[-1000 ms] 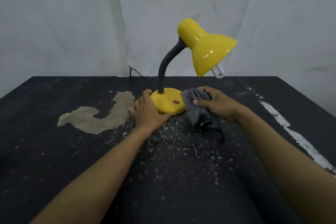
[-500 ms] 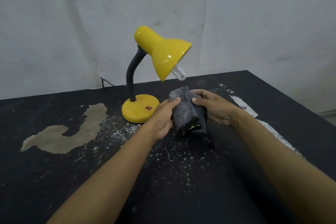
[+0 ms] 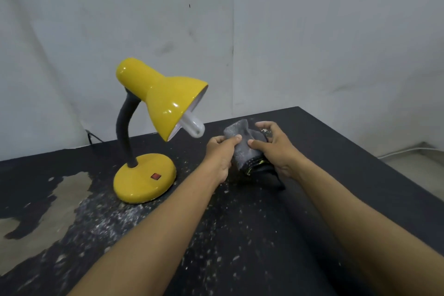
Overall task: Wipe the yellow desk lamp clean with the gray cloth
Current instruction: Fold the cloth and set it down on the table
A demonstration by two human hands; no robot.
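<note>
Gray cloth (image 3: 242, 149), bunched right of the yellow desk lamp (image 3: 153, 132), is pinched by left hand (image 3: 219, 155) and right hand (image 3: 276, 149) above the black table (image 3: 336, 151); refolding is judged under way, wiping the shade next.

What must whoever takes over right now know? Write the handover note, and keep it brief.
Left hand: pinches the gray cloth at its left edge, thumb on top.
Right hand: grips the same cloth from the right. The cloth is bunched between both hands, over the black table.
Yellow desk lamp: stands upright to the left of the hands, its shade tilted toward them with the bulb showing. Neither hand touches it.
Done: cloth is in hand.
Left: bring the cloth to the lamp and wipe it all over. Whether any part is already wiped cannot be told.
</note>
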